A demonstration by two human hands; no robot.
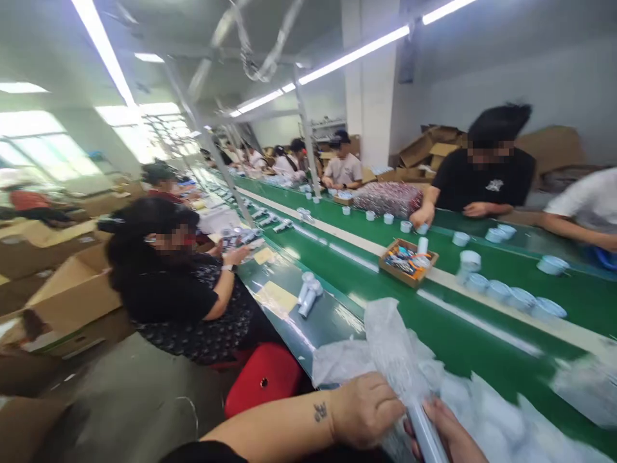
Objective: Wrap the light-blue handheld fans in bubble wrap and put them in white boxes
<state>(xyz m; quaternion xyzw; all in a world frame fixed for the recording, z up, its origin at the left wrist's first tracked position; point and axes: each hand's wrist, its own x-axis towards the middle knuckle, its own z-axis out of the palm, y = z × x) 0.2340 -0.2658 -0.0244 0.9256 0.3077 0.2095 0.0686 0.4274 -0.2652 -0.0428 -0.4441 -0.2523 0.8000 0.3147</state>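
In front of me a pale blue tube-shaped handle point(424, 432) sticks out of a translucent plastic bag point(393, 341), which covers its upper part. My left hand point(369, 410) is closed, its curled fingers gripping the bag's edge beside the handle. My right hand point(453, 432) wraps round the handle from the other side, partly cut off by the bottom of the view. Several bagged pale items point(496, 411) lie heaped just beyond my right hand. Further left on the table are pale handheld devices with round heads point(309, 294).
A green conveyor belt point(328, 257) runs away ahead, with pale blue cups point(520, 299) and a small carton of parts point(409, 262). A co-worker point(187, 276) sits left beside a red stool point(264, 379). Other people sit along the far side. Cartons point(72, 283) stand left.
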